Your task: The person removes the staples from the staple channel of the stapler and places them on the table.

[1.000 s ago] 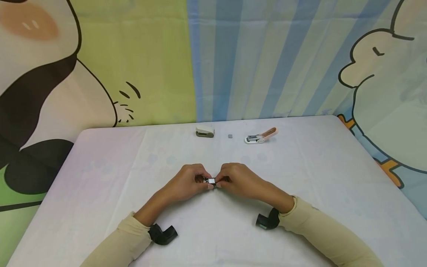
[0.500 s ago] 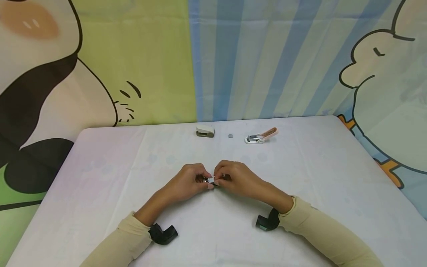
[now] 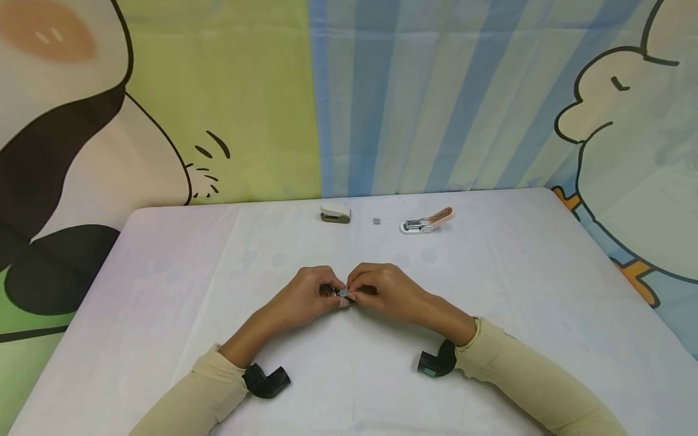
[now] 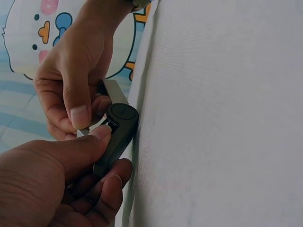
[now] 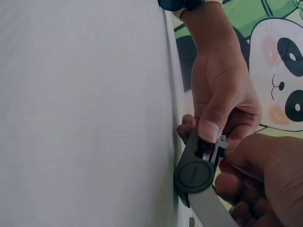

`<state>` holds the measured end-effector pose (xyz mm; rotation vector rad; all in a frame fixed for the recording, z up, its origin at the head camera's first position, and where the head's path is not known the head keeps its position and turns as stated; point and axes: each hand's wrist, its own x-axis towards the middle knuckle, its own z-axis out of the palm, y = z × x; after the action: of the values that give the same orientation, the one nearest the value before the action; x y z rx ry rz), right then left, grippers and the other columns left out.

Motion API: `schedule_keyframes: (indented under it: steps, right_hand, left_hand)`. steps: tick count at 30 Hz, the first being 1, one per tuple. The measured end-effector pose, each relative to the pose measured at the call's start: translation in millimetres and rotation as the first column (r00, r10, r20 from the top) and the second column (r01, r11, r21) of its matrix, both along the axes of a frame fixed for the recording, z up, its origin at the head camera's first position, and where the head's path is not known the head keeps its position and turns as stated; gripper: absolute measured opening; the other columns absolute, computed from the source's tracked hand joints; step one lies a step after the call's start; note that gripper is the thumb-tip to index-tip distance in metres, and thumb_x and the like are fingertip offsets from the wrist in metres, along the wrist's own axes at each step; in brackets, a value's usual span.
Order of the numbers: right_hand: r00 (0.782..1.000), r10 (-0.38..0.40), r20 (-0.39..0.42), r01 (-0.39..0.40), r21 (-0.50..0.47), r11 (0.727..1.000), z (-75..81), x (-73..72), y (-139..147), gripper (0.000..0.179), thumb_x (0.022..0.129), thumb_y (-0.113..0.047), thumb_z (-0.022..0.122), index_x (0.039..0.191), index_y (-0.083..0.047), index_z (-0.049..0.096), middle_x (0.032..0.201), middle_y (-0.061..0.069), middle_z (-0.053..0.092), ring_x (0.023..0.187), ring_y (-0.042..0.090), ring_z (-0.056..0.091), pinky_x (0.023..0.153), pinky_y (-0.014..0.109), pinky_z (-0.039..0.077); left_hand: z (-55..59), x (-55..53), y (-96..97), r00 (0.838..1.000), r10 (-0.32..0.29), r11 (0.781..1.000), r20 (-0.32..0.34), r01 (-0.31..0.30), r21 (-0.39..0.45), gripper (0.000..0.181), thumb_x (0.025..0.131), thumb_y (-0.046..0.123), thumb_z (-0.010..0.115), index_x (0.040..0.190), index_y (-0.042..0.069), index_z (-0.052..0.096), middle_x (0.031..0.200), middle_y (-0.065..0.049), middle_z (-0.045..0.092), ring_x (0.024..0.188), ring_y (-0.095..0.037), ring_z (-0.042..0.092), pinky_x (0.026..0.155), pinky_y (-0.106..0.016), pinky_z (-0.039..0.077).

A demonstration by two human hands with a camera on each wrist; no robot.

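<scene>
Nearest the head camera: two rolled, cream sleeves, the left one (image 3: pixel 196 390) and the right one (image 3: pixel 537 375), entering from the lower edge. A black mount sits at each wrist, left (image 3: pixel 267 383) and right (image 3: pixel 438 360).

Beyond the sleeves, I have both hands meeting over the middle of the counter (image 3: pixel 349 375), which is covered in white cloth. Left hand (image 3: pixel 306 293): grasping a dark grey stapler (image 4: pixel 119 130), thumb laid along the body beside its slot, fingers curled beneath. From both wrist cameras I read the stapler as swung open at its round pivot, a light grey arm (image 5: pixel 211 208) angled away from the dark body. Right hand (image 3: pixel 389 293): thumb and finger pinching a small metallic piece (image 5: pixel 222 145) right at the body's open channel. Fingertips cover most of that piece; I cannot tell whether any of it is seated inside.

Farther back on the counter, three items spaced in a row, well apart from the hands. On the left, a small cream-topped stapler (image 3: pixel 335 214); in the middle, a small grey block (image 3: pixel 377 221); on the right, a white stapler (image 3: pixel 427 223) with its orange-pink handle tilted up to the right.

Behind the counter, a printed backdrop (image 3: pixel 447 91): yellow-green panel, blue stripes, cartoon animals either side.
</scene>
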<state>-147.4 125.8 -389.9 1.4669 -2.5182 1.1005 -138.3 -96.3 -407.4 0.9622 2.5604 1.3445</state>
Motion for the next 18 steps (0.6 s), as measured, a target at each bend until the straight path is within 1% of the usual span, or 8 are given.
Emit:
schedule_keyframes:
  steps: [4,9,12,14,18]
  right_hand:
    - [1.0,0.002,0.001,-0.002,-0.015,1.0,-0.6,-1.3,0.7,0.007,0.09,-0.002,0.068,0.09,-0.004,0.074,0.1,0.001,0.067,0.093,0.009,0.062,0.077,0.022,0.05]
    - [0.999,0.018,0.037,-0.015,-0.078,0.997,-0.9,-3.7,2.6,0.009,0.089,-0.001,0.067,0.089,-0.005,0.074,0.099,0.001,0.067,0.089,0.008,0.061,0.072,0.023,0.05]
    - [0.998,0.021,0.051,-0.015,-0.117,0.993,1.3,-4.4,4.1,0.01,0.09,0.0,0.066,0.09,-0.005,0.074,0.1,0.0,0.067,0.085,0.007,0.059,0.067,0.024,0.049]
    - [0.999,0.009,0.047,-0.003,-0.139,0.99,2.0,-5.1,5.2,0.011,0.09,0.001,0.065,0.091,-0.005,0.074,0.1,0.001,0.067,0.079,0.007,0.058,0.063,0.024,0.048]
    - [0.998,-0.047,0.043,0.055,-0.197,0.979,1.7,-7.2,7.1,0.011,0.09,0.001,0.066,0.091,-0.007,0.074,0.1,0.0,0.067,0.071,0.007,0.052,0.057,0.024,0.044]
  left_hand:
    - [-0.7,-0.2,-0.5,1.0,0.0,1.0,0.002,0.0,0.005,0.014,0.081,0.008,0.079,0.094,0.007,0.073,0.086,0.005,0.064,0.071,-0.005,0.058,0.063,-0.024,0.05]
    - [-0.6,-0.3,-0.8,1.0,0.001,1.0,0.007,-0.001,0.006,0.015,0.081,0.008,0.08,0.094,0.006,0.072,0.086,0.004,0.064,0.071,-0.005,0.058,0.063,-0.024,0.05]
    - [-0.7,-0.8,-1.4,1.0,-0.001,1.0,0.013,0.001,0.004,0.016,0.081,0.008,0.08,0.094,0.006,0.072,0.085,0.004,0.064,0.07,-0.005,0.058,0.061,-0.025,0.05]
    - [-1.0,-1.1,-1.8,1.0,-0.004,1.0,0.013,0.004,0.001,0.015,0.081,0.008,0.08,0.094,0.006,0.072,0.085,0.005,0.063,0.069,-0.005,0.057,0.061,-0.025,0.05]
    - [-1.4,-1.1,-2.2,1.0,-0.009,1.0,0.012,0.009,-0.006,0.014,0.082,0.009,0.079,0.094,0.006,0.072,0.084,0.004,0.063,0.069,-0.005,0.057,0.061,-0.025,0.05]
